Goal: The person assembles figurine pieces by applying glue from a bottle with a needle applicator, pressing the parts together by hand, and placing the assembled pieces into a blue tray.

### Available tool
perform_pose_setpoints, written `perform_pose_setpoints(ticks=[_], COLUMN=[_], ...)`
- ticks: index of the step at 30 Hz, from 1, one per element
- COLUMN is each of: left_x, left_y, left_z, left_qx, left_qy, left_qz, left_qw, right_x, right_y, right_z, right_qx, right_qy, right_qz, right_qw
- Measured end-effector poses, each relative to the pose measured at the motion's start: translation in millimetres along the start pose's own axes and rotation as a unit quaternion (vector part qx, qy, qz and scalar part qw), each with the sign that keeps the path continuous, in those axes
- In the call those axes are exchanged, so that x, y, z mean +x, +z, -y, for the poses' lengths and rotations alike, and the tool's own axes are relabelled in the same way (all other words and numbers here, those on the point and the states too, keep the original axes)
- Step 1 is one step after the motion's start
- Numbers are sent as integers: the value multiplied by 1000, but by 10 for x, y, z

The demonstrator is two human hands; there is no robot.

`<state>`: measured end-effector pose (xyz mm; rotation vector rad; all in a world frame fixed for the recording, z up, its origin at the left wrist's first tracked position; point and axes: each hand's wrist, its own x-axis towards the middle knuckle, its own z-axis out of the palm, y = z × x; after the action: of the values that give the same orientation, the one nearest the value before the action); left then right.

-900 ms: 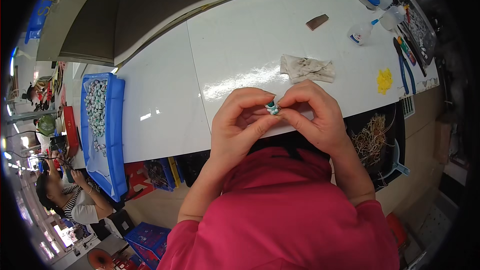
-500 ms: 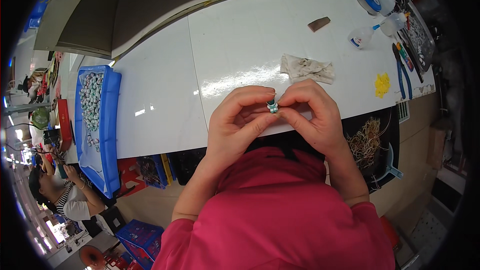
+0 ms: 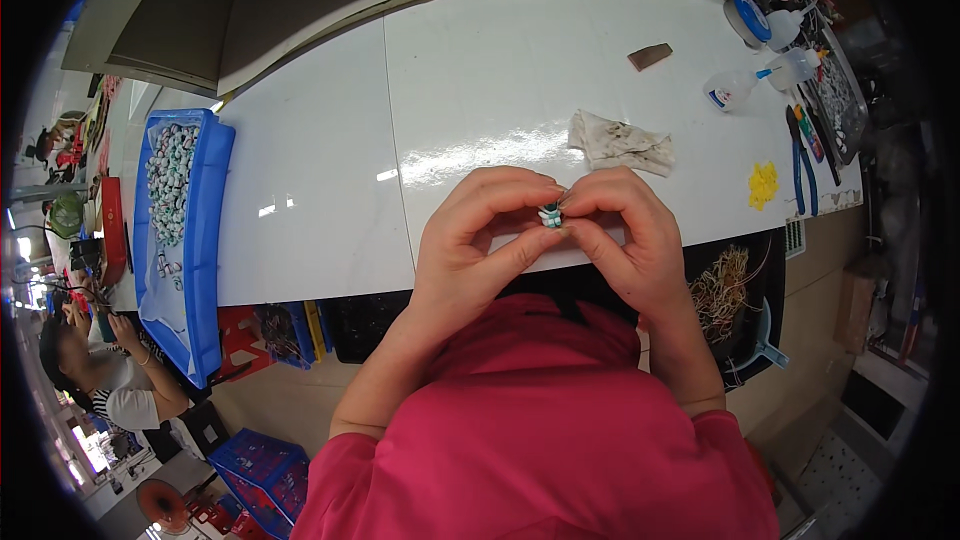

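A tiny figurine [image 3: 551, 216], white and green with a dark top part, is pinched between the fingertips of both hands above the table's near edge. My left hand [image 3: 478, 230] grips it from the left with thumb and forefinger. From the right, my right hand [image 3: 632, 230] closes thumb and forefinger on it as well. Fingertips hide part of its outline. Just beyond the hands lies a stained, folded white cloth [image 3: 622, 144].
At left stands a blue tray [image 3: 208, 250] of several small figures. Glue bottle [image 3: 730, 90], pliers [image 3: 803, 162], yellow bits [image 3: 763, 186] and a brown block [image 3: 650, 57] lie at right. A bin of tangled strands [image 3: 722, 295] sits below the edge. A co-worker [image 3: 125, 370] is at far left.
The figurine has turned between my fingertips and looks more compact. Both hands keep their pinch. The view has shifted slightly.
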<state>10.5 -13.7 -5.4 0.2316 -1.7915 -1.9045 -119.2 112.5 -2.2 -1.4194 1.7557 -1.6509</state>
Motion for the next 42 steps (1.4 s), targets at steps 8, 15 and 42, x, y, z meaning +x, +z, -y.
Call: perform_pose_setpoints(ticks=[8,15,42], left_x=[-28,17,-76], left_y=[247,331,105], left_z=[-37,-122,-42], left_qx=[66,34,37], left_qy=[-16,-22,15], left_qz=[-56,-36,-5], left_qw=[996,999,999], right_x=[-46,-101,55], right_y=[-438,-1387,-920], right_z=[232,92,506], right_qx=[-39,-140,-296], right_qy=[-47,31,7], right_qz=[27,-394,162], right_qw=[998,908,941])
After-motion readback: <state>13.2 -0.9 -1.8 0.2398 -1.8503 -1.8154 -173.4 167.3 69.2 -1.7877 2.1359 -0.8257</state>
